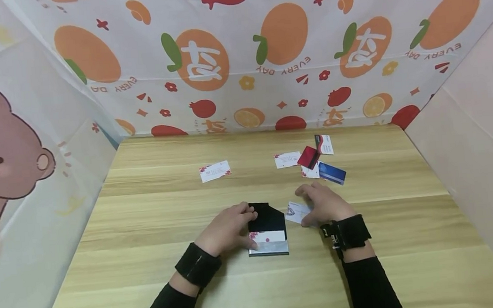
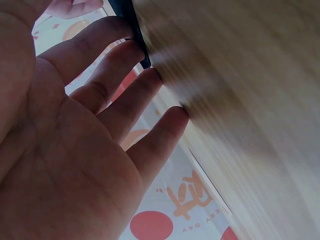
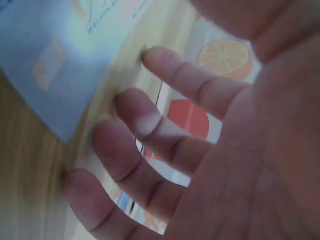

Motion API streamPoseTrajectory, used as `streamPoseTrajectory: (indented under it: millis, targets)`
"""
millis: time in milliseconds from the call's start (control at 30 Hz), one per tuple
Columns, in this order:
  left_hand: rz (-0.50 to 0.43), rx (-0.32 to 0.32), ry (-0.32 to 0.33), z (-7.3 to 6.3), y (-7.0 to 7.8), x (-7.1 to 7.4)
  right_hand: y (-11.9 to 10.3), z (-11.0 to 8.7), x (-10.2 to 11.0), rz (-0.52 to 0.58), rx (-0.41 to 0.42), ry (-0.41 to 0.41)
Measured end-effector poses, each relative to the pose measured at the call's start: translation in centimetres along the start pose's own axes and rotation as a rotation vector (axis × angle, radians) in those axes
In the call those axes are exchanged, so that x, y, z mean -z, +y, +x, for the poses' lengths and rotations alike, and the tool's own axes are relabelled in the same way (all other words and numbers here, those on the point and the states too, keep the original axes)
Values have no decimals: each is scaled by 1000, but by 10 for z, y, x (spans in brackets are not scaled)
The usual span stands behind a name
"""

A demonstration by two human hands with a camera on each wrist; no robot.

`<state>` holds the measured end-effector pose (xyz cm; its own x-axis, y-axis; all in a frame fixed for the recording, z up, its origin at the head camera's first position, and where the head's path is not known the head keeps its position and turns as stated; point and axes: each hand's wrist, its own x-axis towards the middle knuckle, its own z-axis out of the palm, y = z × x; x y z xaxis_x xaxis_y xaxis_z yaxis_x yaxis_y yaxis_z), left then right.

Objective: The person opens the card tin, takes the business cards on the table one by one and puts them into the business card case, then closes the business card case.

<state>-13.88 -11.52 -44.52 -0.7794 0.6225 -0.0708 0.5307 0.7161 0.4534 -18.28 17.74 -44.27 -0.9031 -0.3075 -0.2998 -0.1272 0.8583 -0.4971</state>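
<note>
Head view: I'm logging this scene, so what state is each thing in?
Card case: open
Card in the case: partly showing
Left hand: touching the case
Right hand: over part of the grey-printed card
Grey-printed card: partly covered; whether lifted, cannot tell
Red card: overlapping other cards
Blue card: lying flat, unheld
Black-edged card: lying flat, unheld
Far-left floral card: lying flat, apart
Middle floral card: lying flat, unheld
Lower floral card: partly covered

wood-grained table (image 1: 147, 221) with black card case (image 1: 272, 220) and scattered cards (image 1: 215, 171)
</note>
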Motion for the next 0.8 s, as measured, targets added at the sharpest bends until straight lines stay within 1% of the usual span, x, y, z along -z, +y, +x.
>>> streamPoseTrajectory:
  millis: [167,333,400,500,567,700,800]
  targets:
    - [-8,-6,1,0,-2,0,-4,6,-3,23,-36,19]
    - [-4,-3,1,2,-2,0,-3,12,-7,-17,-52,83]
    - [-5,-3,4,2,-2,1,-3,13,-5,-47,-52,112]
    - [-12,-1,6,2,-2,3,-3,12,-1,-81,-38,131]
    - [-11,1,2,2,-1,3,-2,11,0,-82,-18,114]
    - [-11,3,-8,2,-2,3,0,10,-1,-34,17,52]
    - [-6,3,-4,2,-3,3,1,12,-2,-9,18,19]
